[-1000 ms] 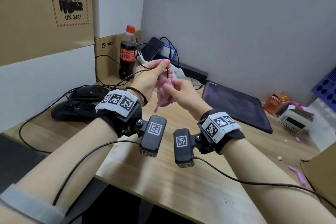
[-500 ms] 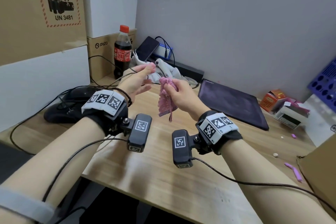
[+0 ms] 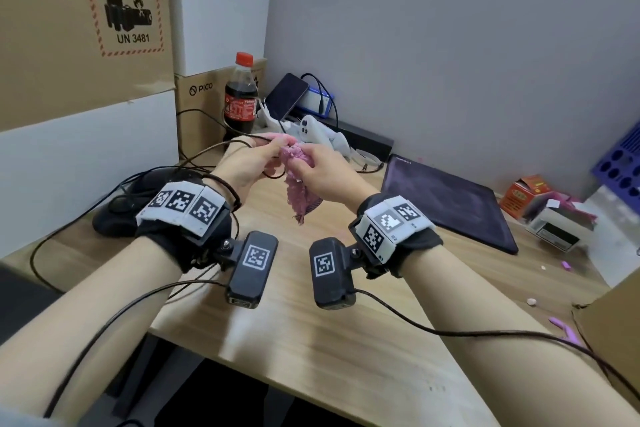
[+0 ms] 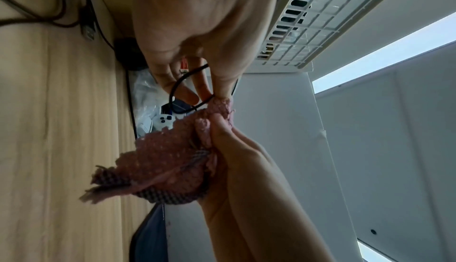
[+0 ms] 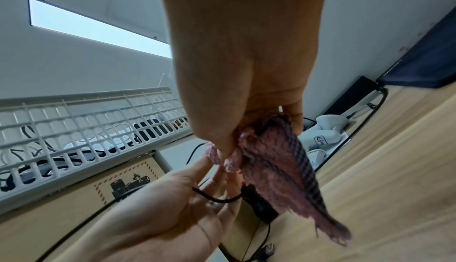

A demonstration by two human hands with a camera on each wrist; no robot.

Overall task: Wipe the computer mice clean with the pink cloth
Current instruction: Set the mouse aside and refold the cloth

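Here, scene: a wooden desk seen from above, two bare arms reaching forward over it.
Right hand: the right hand is raised above the desk with fingers curled round the bunched top of the pink cloth, whose loose end hangs down free.
Left hand: the left hand meets it, thumb and fingertip pinching a corner of the cloth, the other fingers fairly straight; a thin black cable loops across those fingers.
Mice: two black computer mice lie on the desk's left side, partly hidden behind the left wrist, well apart from the cloth and untouched.
Nearby: a cola bottle stands at the back by cardboard boxes; a dark mouse pad lies to the right.
Step in hand: seemingly arranging the cloth between both hands, before any wiping contact.
Next move: probably free the left hand to pick up a mouse, then bring the cloth against its shell; the cable tangle may snag.
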